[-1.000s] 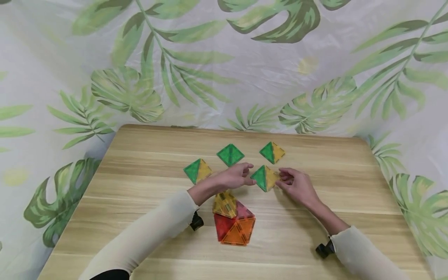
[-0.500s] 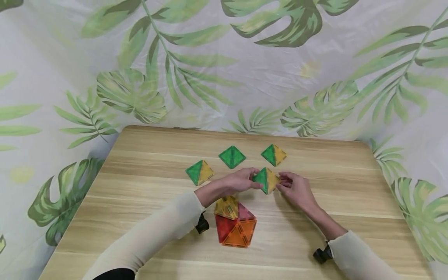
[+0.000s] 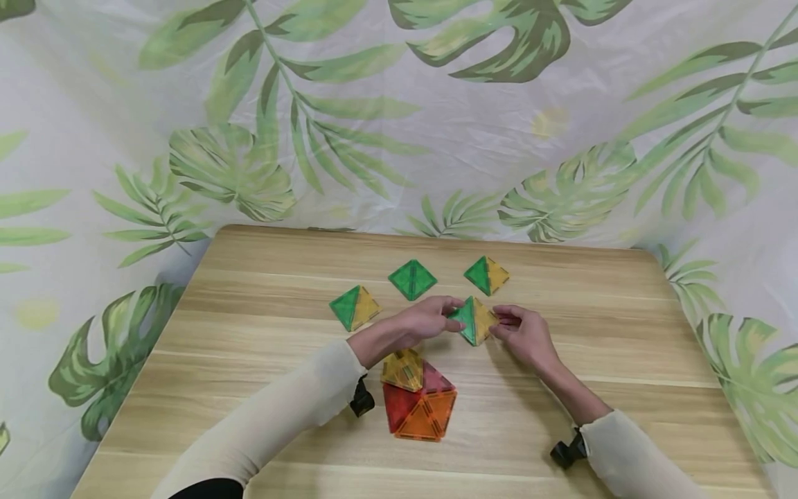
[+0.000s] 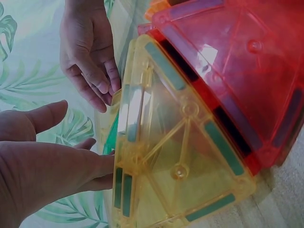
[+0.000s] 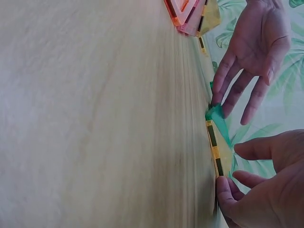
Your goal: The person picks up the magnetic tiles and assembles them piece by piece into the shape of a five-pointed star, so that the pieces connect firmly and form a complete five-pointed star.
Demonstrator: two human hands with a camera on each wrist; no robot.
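A green triangular magnetic tile [image 3: 464, 317] and a yellow triangular magnetic tile [image 3: 483, 322] lie edge to edge as a diamond between the hands. My left hand [image 3: 427, 320] is at the green side, its fairly straight fingers touching that tile, thumb apart. My right hand [image 3: 526, 336] pinches the yellow tile's outer corner, also seen in the right wrist view with the yellow tile [image 5: 221, 147] by the fingertips. Nearer me, a raised yellow piece [image 3: 402, 369] adjoins red [image 3: 399, 405] and orange tiles [image 3: 420, 421]. The left forearm partly covers the raised piece.
Farther back lie a green diamond [image 3: 413, 279] and a green-yellow diamond [image 3: 487, 276]. Another green-yellow diamond [image 3: 355, 308] sits left of the left hand. The wooden table [image 3: 280, 270] meets a leaf-print cloth [image 3: 349, 166] at its back edge.
My left hand has moved right to reach the green tile, its fingers now overlapping that side. The right hand stays at the yellow tile. The other tiles have not moved on the table.
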